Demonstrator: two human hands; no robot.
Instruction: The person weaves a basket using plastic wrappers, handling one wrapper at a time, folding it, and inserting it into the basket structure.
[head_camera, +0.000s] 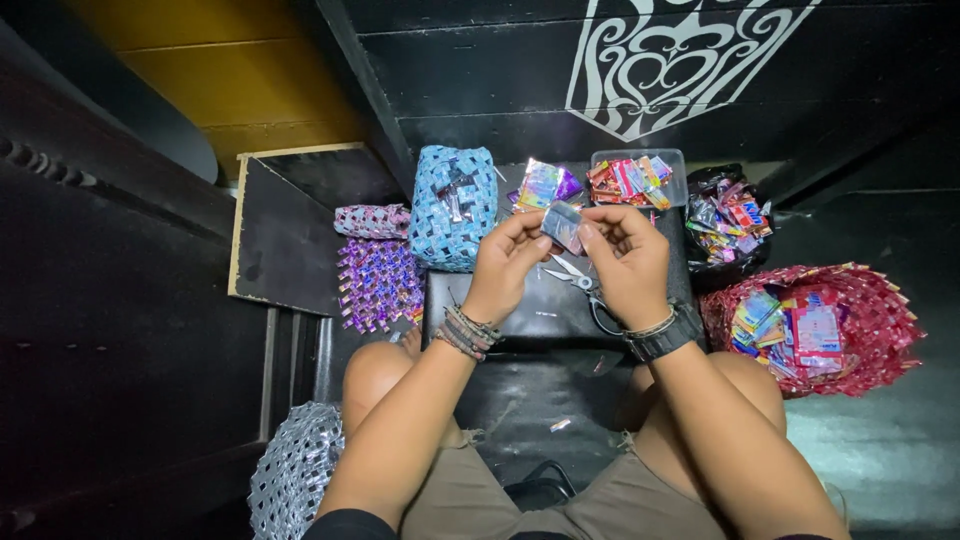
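Between my two hands, just above my knees, I am holding a small folded strip of shiny wrapper (563, 226). My left hand (508, 262) is pinching its left edge with thumb and fingertips closed on it, and my right hand (627, 258) is gripping the right edge the same way, so both hands are meeting over the strip. I am wearing a stack of braided bracelets (466, 332) on my left wrist and a dark watch (664, 335) on my right.

Beneath my hands a black board (520, 310) is lying across my lap, and a pair of scissors (583, 285) is resting on it, partly hidden under my right hand. Beyond my left hand a blue woven bag (453, 205) is standing upright, and beside it, further left, a purple woven panel (378, 283) is lying flat with a smaller pink woven piece (371, 221) just above it. Behind the strip a loose bunch of iridescent wrappers (543, 184) is sitting near a clear plastic tub (676, 160) filled with red and orange wrappers. To the right of that a black plastic bag (716, 176) is gaping open, full of mixed wrappers. Further right a red woven basket (875, 320) is holding flattened packets. Down by my left thigh a silver woven piece (294, 470) is leaning at the edge of view.
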